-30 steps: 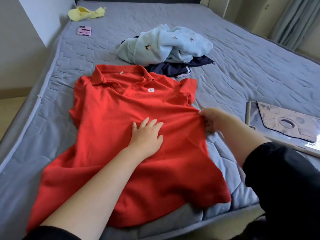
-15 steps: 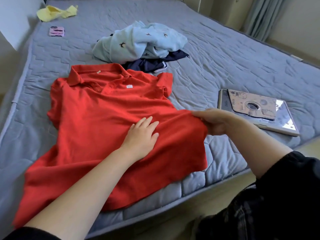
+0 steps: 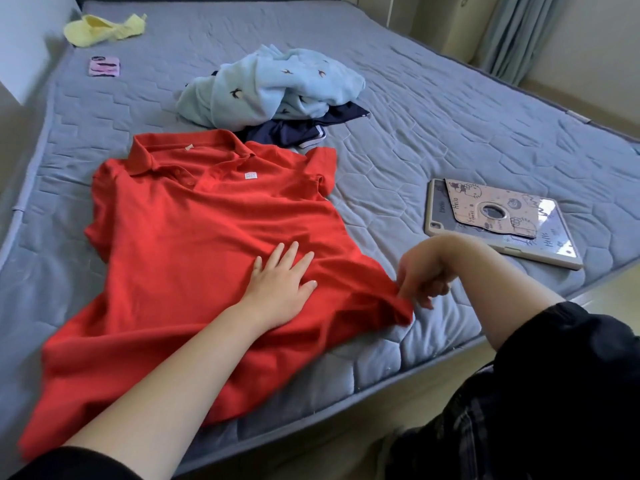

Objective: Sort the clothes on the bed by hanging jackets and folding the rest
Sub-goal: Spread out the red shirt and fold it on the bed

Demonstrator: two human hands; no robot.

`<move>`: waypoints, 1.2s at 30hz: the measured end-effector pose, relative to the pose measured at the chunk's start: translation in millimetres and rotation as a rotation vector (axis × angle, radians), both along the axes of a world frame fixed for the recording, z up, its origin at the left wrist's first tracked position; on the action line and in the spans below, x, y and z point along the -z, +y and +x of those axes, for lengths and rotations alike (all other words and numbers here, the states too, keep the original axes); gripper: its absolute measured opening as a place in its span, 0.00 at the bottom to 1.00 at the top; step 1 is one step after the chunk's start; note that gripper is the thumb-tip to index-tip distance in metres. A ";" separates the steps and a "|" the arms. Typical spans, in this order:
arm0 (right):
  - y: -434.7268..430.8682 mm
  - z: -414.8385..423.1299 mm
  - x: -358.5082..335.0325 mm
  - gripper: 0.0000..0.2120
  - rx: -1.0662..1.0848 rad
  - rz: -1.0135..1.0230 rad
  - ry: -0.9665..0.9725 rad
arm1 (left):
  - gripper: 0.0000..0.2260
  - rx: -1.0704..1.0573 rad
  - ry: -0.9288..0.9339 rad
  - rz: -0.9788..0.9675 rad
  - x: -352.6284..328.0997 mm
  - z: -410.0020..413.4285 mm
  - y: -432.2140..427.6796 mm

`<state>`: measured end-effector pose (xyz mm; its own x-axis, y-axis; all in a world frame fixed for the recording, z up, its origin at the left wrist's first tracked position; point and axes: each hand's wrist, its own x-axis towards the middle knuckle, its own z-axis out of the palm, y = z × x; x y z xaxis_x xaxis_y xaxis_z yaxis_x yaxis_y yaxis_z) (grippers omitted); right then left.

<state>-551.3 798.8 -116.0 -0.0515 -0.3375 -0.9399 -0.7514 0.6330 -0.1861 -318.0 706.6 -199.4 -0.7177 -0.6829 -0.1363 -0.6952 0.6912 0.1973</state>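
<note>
The red polo shirt (image 3: 194,258) lies front-up on the near part of the bed (image 3: 450,116), and I have both hands on it to start the fold. My left hand (image 3: 280,285) rests flat on the middle of the body, fingers straight and together, holding nothing. It is there as a weight, so the cloth does not slide or bunch when the other side is pulled. My right hand (image 3: 422,271) is at the shirt's right side edge, fingers curled, thumb and forefinger seeming to pinch the fabric where it peaks up off the mattress. From that grip I judge the next thing is to draw that side flat or bring it over toward the middle. The shirt's long axis runs on a slant: collar at the far end, pointing away from me toward the head of the bed, hem at the near left, close to the mattress edge. Its sleeves lie out to either side of the collar, the right one partly doubled under. Just beyond the collar wait a crumpled light blue garment (image 3: 270,84) on top of a navy garment (image 3: 301,131), not yet sorted. A tablet (image 3: 502,223) in a patterned case lies to my right, apart from the shirt, so it should not hinder the fold.
</note>
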 end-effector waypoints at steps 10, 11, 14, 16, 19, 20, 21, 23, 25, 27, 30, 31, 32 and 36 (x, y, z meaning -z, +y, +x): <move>-27.1 24.8 17.1 0.25 0.134 -0.451 0.348 | 0.31 0.123 -0.019 -0.037 5.0 4.1 11.6; -25.8 28.6 19.3 0.23 0.086 -0.433 0.413 | 0.31 0.131 -0.005 -0.020 3.7 5.2 11.2; -29.6 38.4 24.7 0.09 0.057 -0.748 0.634 | 0.29 0.082 0.020 -0.002 -0.9 9.3 5.5; -41.6 55.2 26.7 0.13 0.034 -1.078 0.668 | 0.28 0.012 0.012 -0.019 -5.9 14.8 -3.3; -63.3 89.7 35.0 0.16 -0.190 -1.184 0.618 | 0.26 -0.046 -0.020 -0.052 -10.6 31.9 -21.8; -69.6 99.7 39.4 0.16 -0.229 -1.153 0.594 | 0.27 -0.069 -0.033 -0.063 -11.1 40.4 -27.9; -75.4 108.5 43.5 0.16 -0.254 -1.111 0.575 | 0.27 -0.097 -0.051 -0.066 -11.4 49.8 -33.6; -86.6 125.0 50.0 0.19 -0.284 -1.051 0.536 | 0.28 -0.148 -0.084 -0.054 -12.4 70.0 -44.7; -98.5 145.2 53.2 0.21 -0.295 -1.039 0.498 | 0.26 -0.180 -0.061 -0.069 -16.8 90.2 -56.1; -111.0 167.7 53.6 0.23 -0.292 -1.069 0.446 | 0.18 -0.241 0.126 -0.146 -24.4 109.6 -68.5; -131.4 202.0 51.9 0.25 -0.305 -1.152 0.372 | 0.10 -0.573 0.539 -0.283 -37.8 141.3 -90.3; -139.5 212.6 51.2 0.25 -0.305 -1.185 0.348 | 0.09 -0.737 0.652 -0.292 -42.2 154.1 -99.1; -148.3 223.0 50.7 0.25 -0.301 -1.221 0.322 | 0.09 -0.914 0.739 -0.266 -42.4 168.3 -110.3; -187.2 257.8 55.7 0.25 -0.293 -1.304 0.243 | 0.10 -1.293 0.873 0.251 -18.5 218.1 -155.2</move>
<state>-293.5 611.6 -171.8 0.0576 -0.9942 0.0913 -0.9261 -0.0874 -0.3671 -99.9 551.4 -180.9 0.3933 -0.8954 -0.2089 -0.3809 -0.3654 0.8494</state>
